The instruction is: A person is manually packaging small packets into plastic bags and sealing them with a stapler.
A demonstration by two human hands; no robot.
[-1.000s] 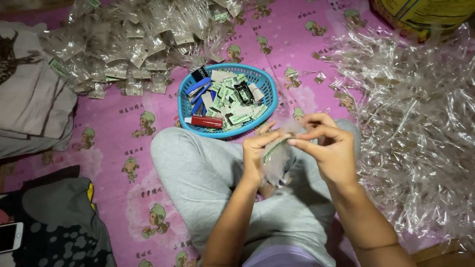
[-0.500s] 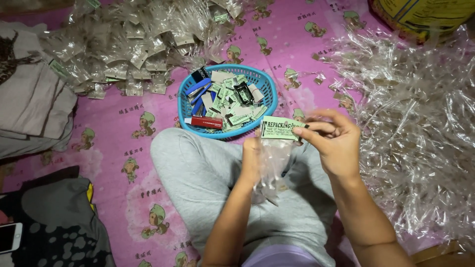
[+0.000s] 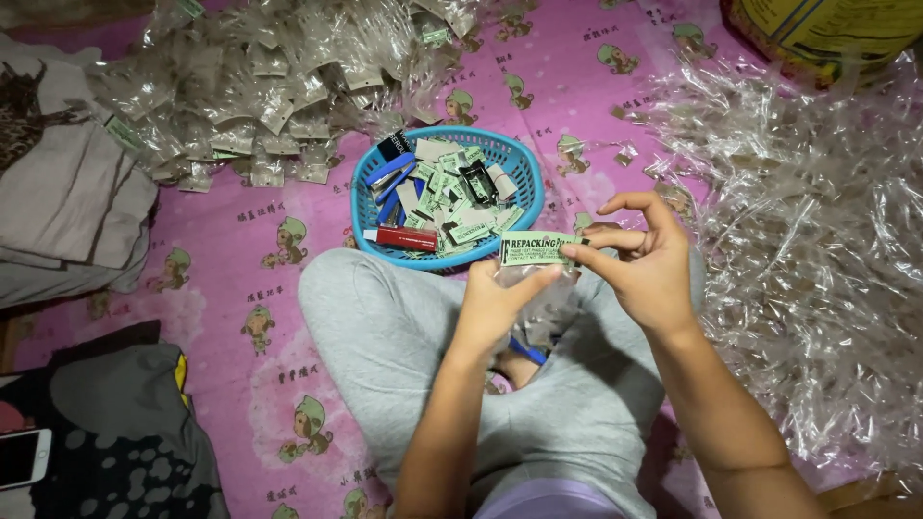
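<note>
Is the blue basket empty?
No, the blue basket holds a heap of small green paper labels along with a red stick-shaped object and a black clip-like piece.

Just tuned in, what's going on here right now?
A person sits cross-legged on a pink patterned mat. Both hands hold a green paper label atop a small clear bag: right hand pinching the label, left hand under the bag. A blue basket of labels and staplers sits just ahead.
</note>
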